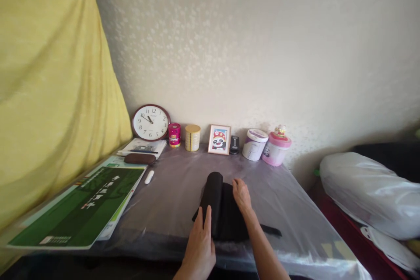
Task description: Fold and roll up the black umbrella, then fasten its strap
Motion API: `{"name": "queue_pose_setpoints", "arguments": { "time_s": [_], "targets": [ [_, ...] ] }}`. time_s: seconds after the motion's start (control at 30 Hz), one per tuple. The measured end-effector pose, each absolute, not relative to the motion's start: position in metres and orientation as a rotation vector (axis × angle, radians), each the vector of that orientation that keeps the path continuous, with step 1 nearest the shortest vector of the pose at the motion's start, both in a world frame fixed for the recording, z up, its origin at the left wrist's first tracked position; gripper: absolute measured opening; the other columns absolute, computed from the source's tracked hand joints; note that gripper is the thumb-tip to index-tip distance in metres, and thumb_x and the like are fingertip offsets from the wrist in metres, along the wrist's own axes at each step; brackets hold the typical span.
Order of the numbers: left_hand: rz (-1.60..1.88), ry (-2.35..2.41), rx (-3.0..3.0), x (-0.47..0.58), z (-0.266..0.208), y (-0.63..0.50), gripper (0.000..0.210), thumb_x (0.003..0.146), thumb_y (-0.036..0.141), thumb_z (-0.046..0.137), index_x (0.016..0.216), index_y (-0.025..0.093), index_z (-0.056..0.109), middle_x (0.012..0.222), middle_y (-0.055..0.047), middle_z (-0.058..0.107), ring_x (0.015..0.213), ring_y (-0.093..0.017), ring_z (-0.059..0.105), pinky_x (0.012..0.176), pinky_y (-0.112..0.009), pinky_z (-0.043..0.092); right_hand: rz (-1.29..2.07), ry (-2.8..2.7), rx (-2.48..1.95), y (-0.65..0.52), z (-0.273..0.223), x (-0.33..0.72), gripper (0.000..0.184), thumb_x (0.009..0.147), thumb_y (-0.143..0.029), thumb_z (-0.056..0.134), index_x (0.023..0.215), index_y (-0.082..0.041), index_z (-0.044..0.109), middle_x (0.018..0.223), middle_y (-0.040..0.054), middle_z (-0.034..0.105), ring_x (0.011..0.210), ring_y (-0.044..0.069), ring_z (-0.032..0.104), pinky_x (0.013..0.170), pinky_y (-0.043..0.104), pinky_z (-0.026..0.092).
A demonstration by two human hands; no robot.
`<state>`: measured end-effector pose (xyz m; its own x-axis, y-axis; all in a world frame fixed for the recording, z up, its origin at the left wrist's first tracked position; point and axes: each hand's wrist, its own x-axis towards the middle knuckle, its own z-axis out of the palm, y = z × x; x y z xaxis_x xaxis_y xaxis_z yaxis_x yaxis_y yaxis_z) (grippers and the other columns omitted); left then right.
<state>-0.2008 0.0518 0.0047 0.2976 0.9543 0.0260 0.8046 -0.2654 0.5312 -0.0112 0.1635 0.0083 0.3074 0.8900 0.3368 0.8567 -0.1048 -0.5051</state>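
Observation:
A black cloth (226,214) lies near the table's front edge, its left part rolled into a thick tube and its right part flat. A narrow black strap (271,230) sticks out from it to the right. My left hand (199,245) is at the near end of the roll, fingers stretched out and apart, touching its left side. At the flat part's far right edge is my right hand (242,194), fingers bent and closed on the cloth. Its fingertips are partly hidden.
A grey covered table (170,201) carries green books (78,210), a brown case (140,159) and a white stick-like object (149,177) at left. Along the wall stand a clock (151,122), tins (192,138), a framed panda picture (219,140) and tubs (255,145).

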Motion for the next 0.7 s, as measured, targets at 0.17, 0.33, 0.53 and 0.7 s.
{"name": "queue_pose_setpoints", "arguments": {
  "time_s": [0.17, 0.33, 0.53, 0.7],
  "targets": [
    [0.500, 1.591, 2.191, -0.202, -0.001, 0.052, 0.077, 0.074, 0.003, 0.037, 0.142, 0.017, 0.005, 0.147, -0.017, 0.021, 0.134, -0.022, 0.026, 0.106, -0.033, 0.027, 0.177, -1.420, -2.071, 0.125, -0.003, 0.020, 0.035, 0.087, -0.031, 0.033, 0.094, -0.017, 0.064, 0.093, 0.0106, 0.068, 0.089, 0.021, 0.063, 0.079, 0.028, 0.042],
    [0.528, 1.573, 2.173, -0.202, -0.002, 0.051, 0.077, 0.074, 0.004, 0.038, 0.142, 0.017, 0.003, 0.147, -0.016, 0.021, 0.134, -0.024, 0.025, 0.107, -0.034, 0.026, 0.375, -1.386, -2.020, 0.111, -0.002, 0.013, 0.037, 0.086, -0.039, 0.036, 0.088, -0.018, 0.066, 0.089, 0.0088, 0.070, 0.089, 0.021, 0.064, 0.075, 0.027, 0.044],
    [0.479, 1.582, 2.154, -0.202, 0.004, 0.050, 0.077, 0.074, 0.003, 0.038, 0.142, 0.016, 0.004, 0.147, -0.016, 0.020, 0.135, -0.023, 0.024, 0.107, -0.033, 0.024, 0.625, -1.279, -1.995, 0.107, 0.013, -0.004, 0.036, 0.083, -0.042, 0.042, 0.099, -0.015, 0.061, 0.087, 0.0078, 0.069, 0.066, 0.018, 0.065, 0.051, 0.023, 0.046],
    [0.481, 1.586, 2.174, -0.203, 0.006, 0.050, 0.077, 0.075, 0.004, 0.037, 0.142, 0.016, 0.001, 0.146, -0.017, 0.023, 0.134, -0.023, 0.026, 0.106, -0.033, 0.026, 0.698, -1.265, -2.000, 0.109, 0.014, -0.004, 0.035, 0.084, -0.033, 0.039, 0.103, -0.014, 0.060, 0.088, 0.0082, 0.069, 0.055, 0.015, 0.062, 0.043, 0.023, 0.044]
  ]
}}
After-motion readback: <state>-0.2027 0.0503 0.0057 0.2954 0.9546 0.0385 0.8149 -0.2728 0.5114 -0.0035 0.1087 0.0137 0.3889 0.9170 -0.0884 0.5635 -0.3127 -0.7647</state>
